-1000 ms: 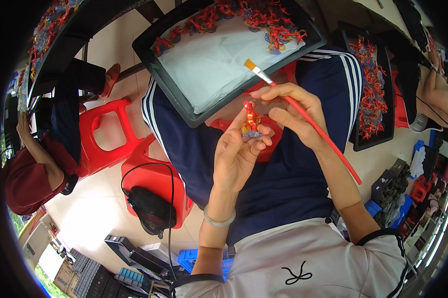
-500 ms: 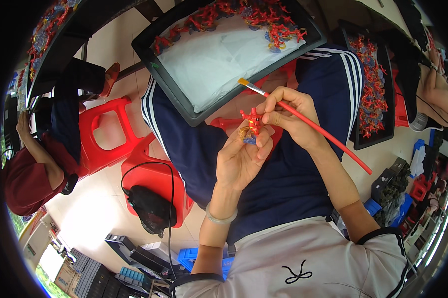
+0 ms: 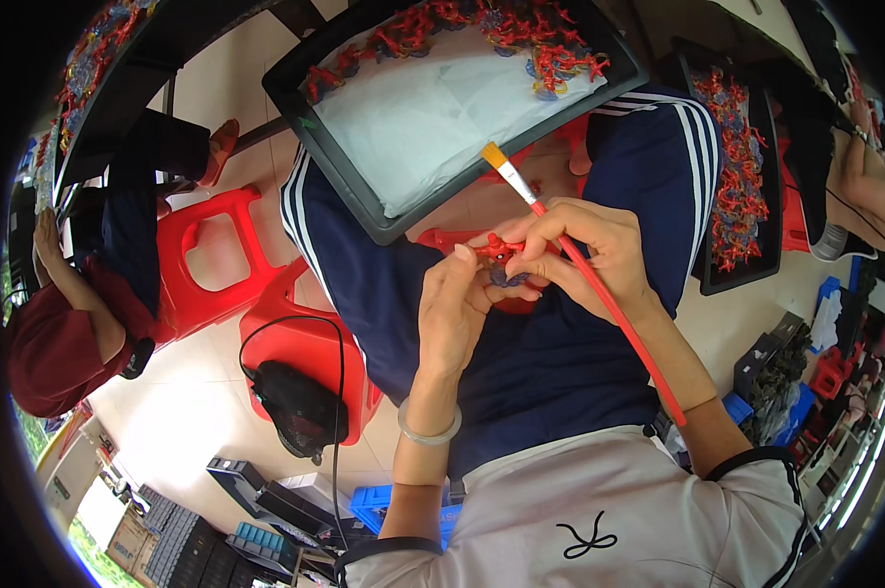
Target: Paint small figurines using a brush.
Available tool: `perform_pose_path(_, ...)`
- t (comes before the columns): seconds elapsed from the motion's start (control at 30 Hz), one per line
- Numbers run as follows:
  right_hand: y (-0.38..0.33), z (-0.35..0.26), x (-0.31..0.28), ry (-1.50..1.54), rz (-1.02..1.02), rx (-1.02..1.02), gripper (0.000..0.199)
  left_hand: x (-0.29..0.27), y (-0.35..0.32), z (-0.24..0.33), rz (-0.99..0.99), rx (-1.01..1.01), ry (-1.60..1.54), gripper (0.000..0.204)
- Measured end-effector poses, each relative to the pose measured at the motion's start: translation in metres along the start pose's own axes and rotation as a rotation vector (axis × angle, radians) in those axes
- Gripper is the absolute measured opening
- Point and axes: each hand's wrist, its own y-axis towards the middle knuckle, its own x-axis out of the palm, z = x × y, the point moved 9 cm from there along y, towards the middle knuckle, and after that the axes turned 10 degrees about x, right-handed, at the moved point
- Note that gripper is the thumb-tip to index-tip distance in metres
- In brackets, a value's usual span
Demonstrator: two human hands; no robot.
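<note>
Above my lap, my left hand (image 3: pixel 452 309) grips a small red toy figure (image 3: pixel 497 250) between thumb and fingers; the figure has a blue translucent base (image 3: pixel 508 279). My right hand (image 3: pixel 594 250) is closed around a red-handled paintbrush (image 3: pixel 614 309), its tan bristles pointing up and away from the figure. The thumb and index finger of that hand also touch the figure's right side. Fingers cover part of the figure. Beyond my hands, a black tray (image 3: pixel 364 211) lined with white sheet (image 3: pixel 418 127) holds many similar red figures (image 3: pixel 560 59) along its far side.
A second black tray (image 3: pixel 702 265) of red figures stands at the right. Red plastic stools (image 3: pixel 183 314) are on the left, one with a black mesh bag (image 3: pixel 300 412) and a cable. A person in a maroon top (image 3: pixel 60 343) sits at far left, another person (image 3: pixel 864 186) at far right.
My hands have drawn closer together, and the figure has been turned and partly covered by fingers. The brush now stands steeper, its handle end swung down and left.
</note>
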Motion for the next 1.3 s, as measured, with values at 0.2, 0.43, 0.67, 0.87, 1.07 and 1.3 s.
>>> perform_pose_path(0.2,-0.002,0.032,0.002,0.33,-0.033,0.221,0.022,-0.009,-0.005,-0.004,0.096,-0.02,-0.066,0.045)
perform_pose_path(0.43,-0.002,0.044,-0.004,0.564,-0.044,0.303,0.029,0.003,-0.004,-0.001,0.094,-0.044,-0.045,0.045)
perform_pose_path(0.67,-0.001,0.045,-0.006,0.542,-0.059,0.286,0.031,0.007,-0.005,0.0,0.083,-0.068,-0.071,0.045)
perform_pose_path(0.87,0.0,0.042,-0.007,0.52,-0.056,0.314,0.032,0.004,-0.004,-0.005,0.047,-0.074,-0.058,0.048)
perform_pose_path(1.07,0.001,0.049,-0.015,0.567,0.065,0.324,0.03,0.019,0.0,0.006,0.031,0.072,0.016,0.036)
perform_pose_path(1.3,-0.005,0.057,-0.014,0.597,0.113,0.419,0.028,0.013,-0.003,0.002,0.066,0.073,0.081,0.043)
